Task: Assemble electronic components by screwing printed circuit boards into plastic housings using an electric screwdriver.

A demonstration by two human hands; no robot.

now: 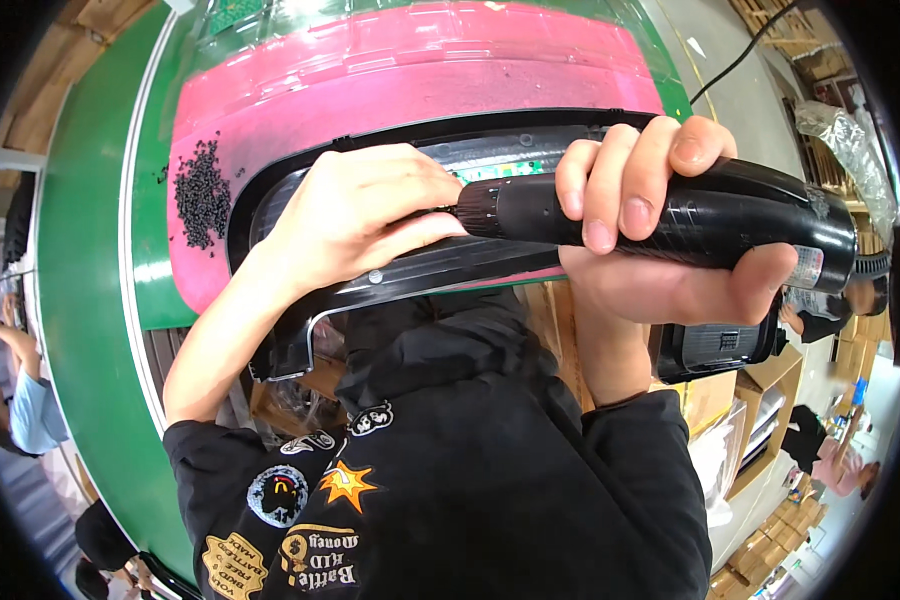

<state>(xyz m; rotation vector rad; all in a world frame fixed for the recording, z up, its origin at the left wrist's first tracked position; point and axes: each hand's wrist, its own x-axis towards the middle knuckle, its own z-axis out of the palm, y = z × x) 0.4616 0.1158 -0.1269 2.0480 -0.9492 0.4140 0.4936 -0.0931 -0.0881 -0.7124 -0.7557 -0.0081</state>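
My right hand [640, 200] is wrapped round a black electric screwdriver [710, 215], held level with its nose toward the left. At that nose, my left hand [375, 210] is closed in a pinch. A small dark piece shows between its thumb and fingers, too hidden to tell whether it is the bit or a screw. Both hands are over a long black plastic housing [375, 277] lying on a pink mat [420, 85]. Part of a green circuit board [532, 168] shows inside the housing, largely covered by my hands and the tool.
A heap of small black screws [202, 195] lies on the mat, left of the housing. Clear plastic trays [410, 45] stand at the back on the green table [80, 200]. Cartons [765, 400] and a black plastic part [715, 345] are at right. Other people work farther off on both sides.
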